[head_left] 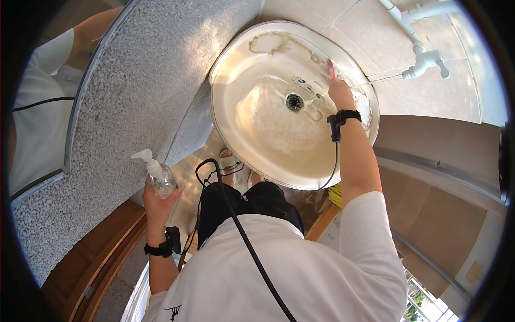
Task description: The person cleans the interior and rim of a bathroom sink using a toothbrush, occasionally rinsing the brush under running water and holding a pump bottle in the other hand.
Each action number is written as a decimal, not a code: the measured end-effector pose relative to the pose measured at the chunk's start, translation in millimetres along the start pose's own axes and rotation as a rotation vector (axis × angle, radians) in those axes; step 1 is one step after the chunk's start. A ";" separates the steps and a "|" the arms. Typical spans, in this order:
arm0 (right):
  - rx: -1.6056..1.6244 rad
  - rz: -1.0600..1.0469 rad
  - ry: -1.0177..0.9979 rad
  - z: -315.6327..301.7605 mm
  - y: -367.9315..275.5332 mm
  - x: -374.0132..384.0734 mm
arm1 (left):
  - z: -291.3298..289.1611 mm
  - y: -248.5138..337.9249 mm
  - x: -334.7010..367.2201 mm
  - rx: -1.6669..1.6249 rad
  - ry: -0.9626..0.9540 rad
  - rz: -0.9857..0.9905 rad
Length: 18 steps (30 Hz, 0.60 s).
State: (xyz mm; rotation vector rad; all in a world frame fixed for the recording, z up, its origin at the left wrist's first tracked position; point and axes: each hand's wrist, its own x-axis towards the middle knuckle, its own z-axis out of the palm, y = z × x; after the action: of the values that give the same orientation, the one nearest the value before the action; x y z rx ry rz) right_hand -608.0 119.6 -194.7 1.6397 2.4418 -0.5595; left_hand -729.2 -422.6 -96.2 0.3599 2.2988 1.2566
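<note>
My left hand (155,208), at the left beside the pebbled wall, is wrapped round a clear pump bottle (164,183) with a white pump head. The bottle stands nearly upright in my grip. Over the right part of the oval washbasin (289,167), my right hand (341,95) is closed on a slim pink object (331,68). Only a short piece of it sticks out past my fingers, so its kind is hidden. A thin stream of water runs from the white tap (424,63) toward this hand and into the basin, whose dark drain (294,102) is uncovered.
Brown stains and foam mark the basin's inside. A pebbled wall (139,70) runs along the left, with a mirror (45,91) at its edge and a brown wooden door (96,263) below. Black cables (241,231) hang across my body. Something yellow (335,194) lies under the basin.
</note>
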 end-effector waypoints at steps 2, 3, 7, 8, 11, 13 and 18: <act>-0.010 -0.110 -0.021 13.7 -13.5 4.7 | 3.4 1.3 2.5 -0.012 -0.011 -0.003; 0.058 -0.023 -0.075 5.8 -60.7 -21.4 | 2.6 -2.5 -0.9 -0.008 0.009 -0.020; -0.089 -0.176 -0.059 13.3 -49.9 5.0 | 4.5 8.8 2.2 0.016 -0.025 0.007; -0.179 -0.292 -0.004 13.5 -21.3 19.5 | 5.4 12.2 4.2 0.000 -0.030 -0.015; -0.045 -0.069 0.039 11.7 -4.4 4.8 | 3.4 2.4 1.1 0.054 0.015 0.029; 0.033 -0.033 -0.036 1.2 -35.5 -31.3 | 3.3 -1.2 -2.2 0.045 0.026 0.002; -0.235 -0.294 0.019 -13.4 2.0 -14.4 | 5.4 3.1 2.1 0.034 -0.001 0.003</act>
State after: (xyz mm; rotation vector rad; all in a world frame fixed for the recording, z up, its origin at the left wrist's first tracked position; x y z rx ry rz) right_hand -599.3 113.0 -178.2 1.2138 2.6617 -0.2764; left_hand -728.1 -416.1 -96.7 0.3757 2.3222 1.2197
